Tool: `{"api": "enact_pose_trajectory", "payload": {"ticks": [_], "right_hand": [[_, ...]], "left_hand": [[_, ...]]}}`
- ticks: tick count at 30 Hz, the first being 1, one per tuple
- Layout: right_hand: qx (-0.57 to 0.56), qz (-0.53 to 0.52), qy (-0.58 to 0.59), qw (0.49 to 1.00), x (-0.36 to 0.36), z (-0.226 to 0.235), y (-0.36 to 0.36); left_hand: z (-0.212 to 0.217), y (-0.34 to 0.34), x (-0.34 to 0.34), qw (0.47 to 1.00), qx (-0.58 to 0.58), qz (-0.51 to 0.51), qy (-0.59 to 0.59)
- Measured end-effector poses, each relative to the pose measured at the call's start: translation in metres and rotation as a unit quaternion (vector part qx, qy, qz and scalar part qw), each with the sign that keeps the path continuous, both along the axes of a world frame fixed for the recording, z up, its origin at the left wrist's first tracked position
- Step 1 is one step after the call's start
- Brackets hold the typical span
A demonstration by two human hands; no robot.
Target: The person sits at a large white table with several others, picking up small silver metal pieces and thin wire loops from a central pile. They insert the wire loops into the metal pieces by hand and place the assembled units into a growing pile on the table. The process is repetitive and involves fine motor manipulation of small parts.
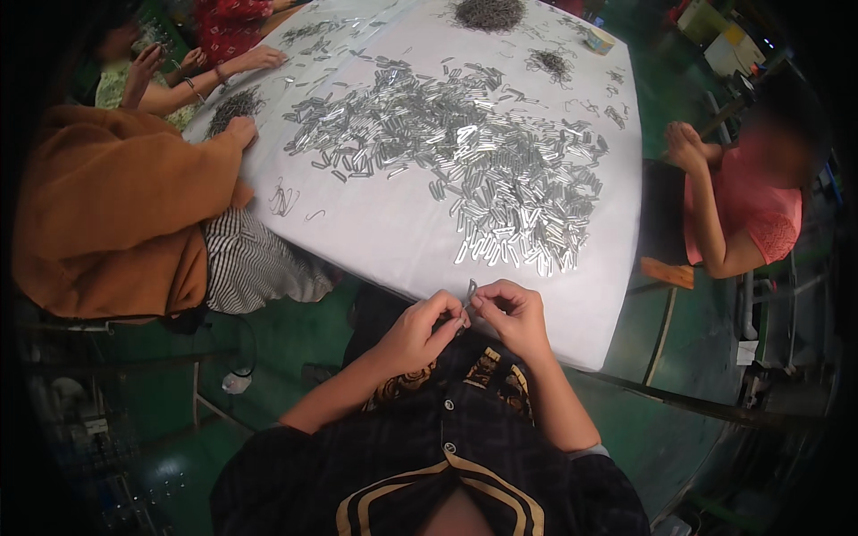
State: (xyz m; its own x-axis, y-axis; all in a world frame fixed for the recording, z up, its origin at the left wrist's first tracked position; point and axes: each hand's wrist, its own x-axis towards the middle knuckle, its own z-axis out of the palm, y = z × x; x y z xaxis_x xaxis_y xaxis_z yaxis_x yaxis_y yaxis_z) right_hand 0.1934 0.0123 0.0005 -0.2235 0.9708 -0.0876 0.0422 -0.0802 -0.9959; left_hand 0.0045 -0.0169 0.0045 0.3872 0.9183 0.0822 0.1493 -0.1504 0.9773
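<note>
Just over the near edge of the white table, my two hands meet at a small, narrow, looped metal piece. My left hand is closed in a pinch at its lower end. Thumb and fingertips of my right hand pinch it from the other side. The fingers cover most of the piece, and whether a second small part is between them cannot be seen. Beyond my hands, a wide heap of flat, elongated silver metal pieces spreads over the table.
Dark heaps of bent wire pieces lie at the far end and left side. A small round tub stands at the far right. People sit around: a brown sleeve at left, a person in pink at right, others at far left.
</note>
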Motion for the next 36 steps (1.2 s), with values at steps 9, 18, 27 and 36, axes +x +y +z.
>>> {"api": "enact_pose_trajectory", "payload": {"ticks": [9,18,27,36], "right_hand": [[0.022,-0.007,-0.069,0.997,-0.007,0.004,-0.009],[0.155,-0.011,-0.14,0.978,-0.016,0.002,-0.013],[0.271,0.031,-0.168,0.947,-0.021,-0.039,-0.008],[0.336,0.11,-0.217,0.91,-0.025,-0.047,0.004]], "left_hand": [[0.0,-0.004,0.0,0.99,0.07,0.086,0.092],[-0.013,-0.001,-0.007,0.99,0.081,0.04,0.11],[-0.034,0.119,-0.114,0.954,0.09,0.272,0.086],[-0.085,0.28,-0.198,0.747,0.05,0.5,0.435]]}}
